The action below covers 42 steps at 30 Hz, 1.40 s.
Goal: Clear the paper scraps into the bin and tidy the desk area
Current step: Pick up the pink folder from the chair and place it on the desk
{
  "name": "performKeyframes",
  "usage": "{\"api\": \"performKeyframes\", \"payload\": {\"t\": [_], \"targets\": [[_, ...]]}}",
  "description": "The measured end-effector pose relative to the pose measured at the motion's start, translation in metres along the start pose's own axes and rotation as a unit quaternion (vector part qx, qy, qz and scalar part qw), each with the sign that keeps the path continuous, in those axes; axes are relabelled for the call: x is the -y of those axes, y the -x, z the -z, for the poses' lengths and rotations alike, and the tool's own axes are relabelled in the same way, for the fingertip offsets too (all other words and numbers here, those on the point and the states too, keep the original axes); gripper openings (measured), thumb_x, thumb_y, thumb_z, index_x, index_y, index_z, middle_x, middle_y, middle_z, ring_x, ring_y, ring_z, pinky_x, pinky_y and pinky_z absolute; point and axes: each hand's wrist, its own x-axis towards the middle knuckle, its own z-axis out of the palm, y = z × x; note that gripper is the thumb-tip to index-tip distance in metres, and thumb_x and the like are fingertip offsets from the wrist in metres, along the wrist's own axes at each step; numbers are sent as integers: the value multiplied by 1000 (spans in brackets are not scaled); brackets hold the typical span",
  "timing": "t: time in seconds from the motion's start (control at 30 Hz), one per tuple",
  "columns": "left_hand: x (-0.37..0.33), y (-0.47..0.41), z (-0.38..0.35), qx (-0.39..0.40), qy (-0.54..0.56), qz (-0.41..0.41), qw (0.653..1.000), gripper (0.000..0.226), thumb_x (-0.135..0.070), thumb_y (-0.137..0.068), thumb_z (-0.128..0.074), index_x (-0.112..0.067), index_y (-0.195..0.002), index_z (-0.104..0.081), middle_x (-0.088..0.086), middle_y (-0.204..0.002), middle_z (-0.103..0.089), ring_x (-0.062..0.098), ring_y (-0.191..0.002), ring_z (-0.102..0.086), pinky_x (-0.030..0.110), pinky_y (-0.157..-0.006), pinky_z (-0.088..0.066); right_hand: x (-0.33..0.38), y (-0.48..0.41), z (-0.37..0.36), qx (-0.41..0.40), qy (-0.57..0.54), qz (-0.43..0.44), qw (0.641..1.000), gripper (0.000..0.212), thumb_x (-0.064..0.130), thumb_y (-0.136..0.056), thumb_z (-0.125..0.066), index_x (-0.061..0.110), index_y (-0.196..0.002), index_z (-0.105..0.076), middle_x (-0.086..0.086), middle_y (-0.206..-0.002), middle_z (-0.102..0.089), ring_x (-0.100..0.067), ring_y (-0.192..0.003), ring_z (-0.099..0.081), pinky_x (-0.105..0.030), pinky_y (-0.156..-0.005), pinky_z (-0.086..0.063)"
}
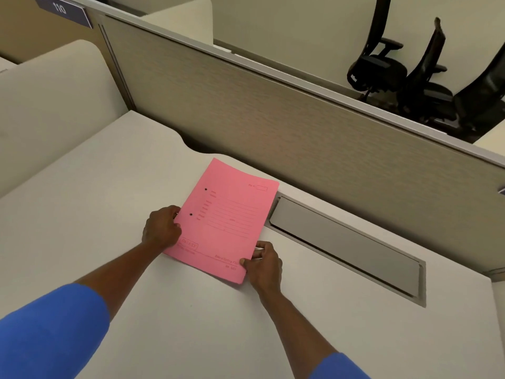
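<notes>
A pink file folder (226, 217) lies flat on the white desk (109, 214), its far end close to the partition. My left hand (161, 228) grips the folder's left edge near two punched holes. My right hand (263, 265) pinches the folder's near right corner, thumb on top. No paper scraps and no bin show in this view.
A grey cable-tray lid (347, 250) is set into the desk just right of the folder. A beige partition (273, 110) runs along the desk's far side. Black office chairs (410, 75) stand beyond it. A curved white divider (54, 99) rises at the left.
</notes>
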Motion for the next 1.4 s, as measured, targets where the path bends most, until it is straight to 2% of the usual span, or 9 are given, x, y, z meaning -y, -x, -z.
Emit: {"api": "performKeyframes", "payload": {"t": [0.1,0.23,0.37,0.6,0.9,1.03,1.13,1.23,1.4], "targets": [[-6,-20,-4,-4,-4,-7,1000,47,-2,-88,-68,-14,-133,-73,11,-125,-78,39,-114,-72,47,-100,-57,1,-17,-7,-18,10,-3,1000,46,13,-77,-88,29,-109,-60,19,-83,-70,-10,-86,-71,-24,-69,-55],[-14,-42,-11,-9,-22,-12,1000,45,-2,-89,-69,-11,-133,-72,16,-125,-72,40,-117,-69,47,-102,-54,-4,-34,-15,-32,13,-17,999,47,15,-78,-90,23,-117,-64,12,-93,-77,-12,-86,-71,-39,-85,-63],[-18,-51,-15,-11,-34,-4,999,48,0,-87,-67,-9,-133,-72,20,-127,-67,41,-120,-67,49,-103,-54,-4,-37,-19,-57,25,3,998,48,15,-80,-88,20,-122,-66,1,-110,-80,-22,-100,-76,-35,-85,-60],[-25,-58,-9,-7,-53,2,999,49,0,-88,-66,-9,-136,-71,20,-132,-65,42,-123,-65,51,-105,-54,7,-37,-28,-55,95,21,994,57,19,-88,-83,19,-140,-60,-7,-121,-68,-26,-110,-71,-41,-96,-60],[-33,-54,-2,6,-67,23,997,46,-9,-91,-69,-9,-138,-69,21,-135,-61,42,-127,-63,54,-106,-55,7,-31,-32,-63,130,12,990,52,34,-96,-73,21,-141,-51,-5,-125,-55,-27,-116,-66,-43,-95,-58],[-39,-39,-1,-51,-66,25,996,41,-21,-97,-68,-8,-136,-63,15,-136,-61,39,-129,-59,55,-99,-54,0,-19,-24,-58,115,9,992,54,37,-97,-71,20,-143,-46,-4,-131,-56,-24,-118,-65,-41,-97,-55],[-46,-22,3,-78,-69,-1,995,30,-28,-98,-68,-12,-124,-68,11,-125,-68,35,-120,-63,50,-89,-56,-10,-4,-16,-50,125,19,991,53,37,-96,-71,24,-142,-47,1,-127,-59,-19,-113,-65,-39,-95,-53],[-50,3,7,-67,-62,-1,996,19,-33,-99,-65,-19,-103,-76,8,-104,-78,37,-95,-73,41,-77,-56,-24,18,-7,-36,128,28,991,49,36,-95,-71,29,-138,-49,6,-121,-62,-17,-109,-66,-37,-95,-53],[-35,63,6,-13,2,-28,1000,15,-36,-96,-70,-24,-89,-74,-1,-90,-80,31,-87,-74,37,-77,-59,-54,66,9,-15,137,42,990,42,36,-92,-71,36,-130,-54,14,-110,-61,-7,-95,-61,-29,-85,-47]]}}
